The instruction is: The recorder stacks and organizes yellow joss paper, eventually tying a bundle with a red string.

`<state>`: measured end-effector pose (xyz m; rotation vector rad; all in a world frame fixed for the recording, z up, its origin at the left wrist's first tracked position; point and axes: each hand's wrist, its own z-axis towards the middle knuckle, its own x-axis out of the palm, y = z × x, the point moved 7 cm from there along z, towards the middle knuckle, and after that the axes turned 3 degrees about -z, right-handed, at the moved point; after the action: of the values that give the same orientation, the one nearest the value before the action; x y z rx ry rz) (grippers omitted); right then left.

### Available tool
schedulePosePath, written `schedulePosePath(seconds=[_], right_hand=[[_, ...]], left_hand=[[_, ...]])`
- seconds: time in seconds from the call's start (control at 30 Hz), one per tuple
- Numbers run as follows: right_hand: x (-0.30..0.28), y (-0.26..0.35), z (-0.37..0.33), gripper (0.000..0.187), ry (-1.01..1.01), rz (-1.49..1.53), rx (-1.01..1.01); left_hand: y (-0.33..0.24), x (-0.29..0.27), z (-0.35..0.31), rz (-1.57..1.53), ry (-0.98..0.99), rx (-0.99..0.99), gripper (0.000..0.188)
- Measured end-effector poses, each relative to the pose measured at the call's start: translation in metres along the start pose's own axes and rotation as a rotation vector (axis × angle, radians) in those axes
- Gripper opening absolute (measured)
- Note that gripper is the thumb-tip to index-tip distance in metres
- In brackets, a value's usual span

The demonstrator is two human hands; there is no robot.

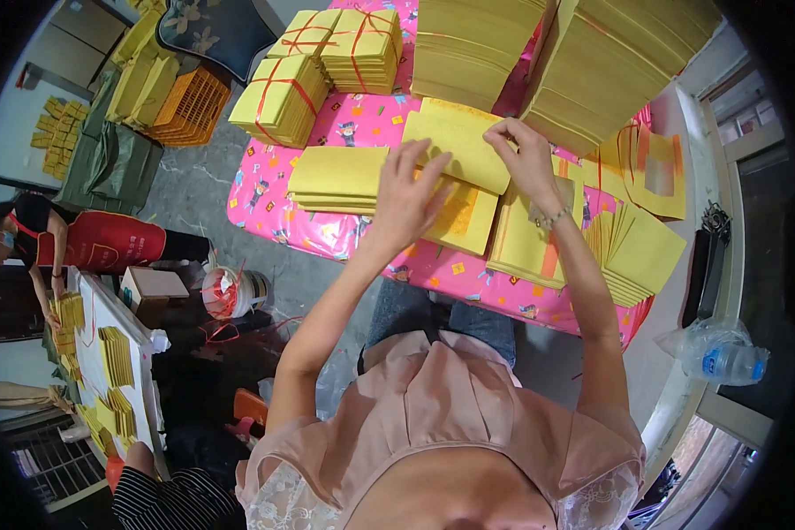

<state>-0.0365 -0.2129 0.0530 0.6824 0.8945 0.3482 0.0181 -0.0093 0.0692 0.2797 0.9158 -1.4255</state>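
A yellow paper sheet (455,141) lies in front of me on the table, over an open yellow piece with an orange patterned area (458,212). My left hand (408,194) rests at the sheet's left and lower edge, its fingers spread. At the sheet's upper right edge, the fingers of my right hand (526,159) are pinched together on the paper. Left of my left hand sits a low pile of folded yellow paper (337,177). Beneath my right wrist lies a pile of yellow papers with orange strips (526,243).
A pink patterned cloth (353,237) covers the table. Bundles tied with red ribbon (278,99) stand at the back left, tall yellow stacks (468,53) at the back. Fanned yellow papers (645,252) lie right. Two other people work at a white table (124,318) on the left.
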Motion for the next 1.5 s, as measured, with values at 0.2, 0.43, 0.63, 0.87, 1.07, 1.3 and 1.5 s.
schedulePosePath(seconds=[0.2,0.43,0.63,0.87,1.07,1.3,1.5], right_hand=[[0.009,-0.044,0.032,0.02,0.066,-0.091,0.115],[0.013,-0.046,0.047,0.022,0.088,-0.313,0.048],[0.026,-0.045,0.056,0.026,0.156,-0.265,0.036],[0.041,-0.046,0.054,0.029,0.244,-0.192,0.082],[0.043,-0.047,0.055,0.03,0.277,-0.198,0.089],[0.045,-0.05,0.053,0.027,0.238,-0.161,0.07],[0.047,-0.053,0.052,0.025,0.226,-0.155,0.062]], left_hand=[[-0.006,0.045,0.009,0.104,0.254,0.043,0.07],[0.008,0.068,0.008,0.134,0.319,0.017,0.068],[0.011,0.074,0.008,0.137,0.328,0.01,0.068],[0.013,0.077,0.009,0.133,0.342,0.003,0.067],[0.015,0.079,0.007,0.105,0.347,-0.005,0.066],[0.016,0.08,0.007,0.089,0.351,-0.005,0.065],[0.019,0.085,0.004,0.069,0.384,-0.036,0.063]])
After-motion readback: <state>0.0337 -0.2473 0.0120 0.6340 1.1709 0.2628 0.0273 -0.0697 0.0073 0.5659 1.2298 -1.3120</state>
